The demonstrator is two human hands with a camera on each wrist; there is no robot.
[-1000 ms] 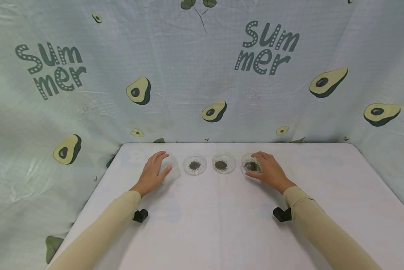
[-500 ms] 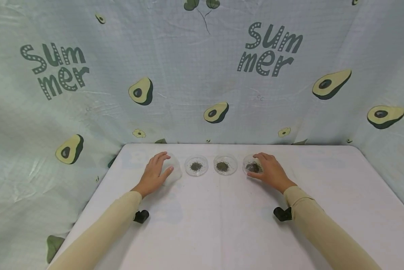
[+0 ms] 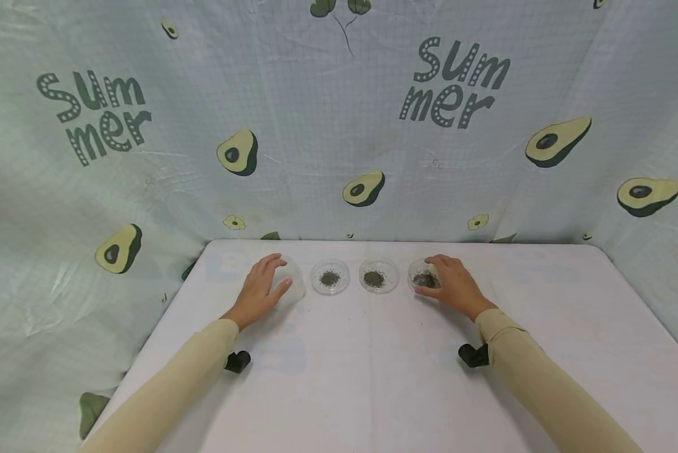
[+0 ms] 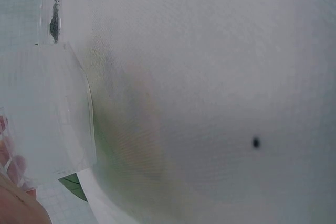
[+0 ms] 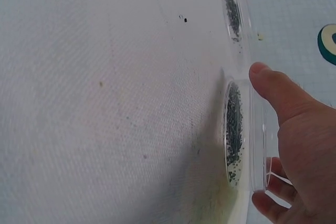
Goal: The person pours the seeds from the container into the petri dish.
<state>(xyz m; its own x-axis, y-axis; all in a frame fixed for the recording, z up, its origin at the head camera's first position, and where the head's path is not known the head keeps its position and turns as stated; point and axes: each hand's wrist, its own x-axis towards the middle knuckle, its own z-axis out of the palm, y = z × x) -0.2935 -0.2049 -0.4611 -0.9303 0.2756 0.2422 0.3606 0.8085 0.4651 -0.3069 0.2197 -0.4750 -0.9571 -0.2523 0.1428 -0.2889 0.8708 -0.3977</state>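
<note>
On the left, my left hand [image 3: 255, 290] has thumb and fingers spread round a clear plastic container [image 3: 294, 292] standing on the table. In the left wrist view, fingertips [image 4: 16, 169] show through its clear wall. My right hand [image 3: 454, 289] grips the rightmost petri dish [image 3: 424, 280], which holds dark grains; in the right wrist view the thumb [image 5: 265, 80] is at one side of its rim and the fingertips [image 5: 270, 205] at the other. Between the hands are two more petri dishes, the left one [image 3: 330, 277] and the right one [image 3: 379, 275], each with a small dark heap.
A white table [image 3: 339, 377] carries the row of dishes near its far edge. Behind it hangs a pale curtain [image 3: 305, 126] printed with avocados and "summer". Black wrist mounts [image 3: 238, 362] jut inward beneath both sleeves. Tiny dark specks dot the cloth.
The head view has shifted slightly, so everything appears a little further right than a second ago. Both hands stay at the same container and dish.
</note>
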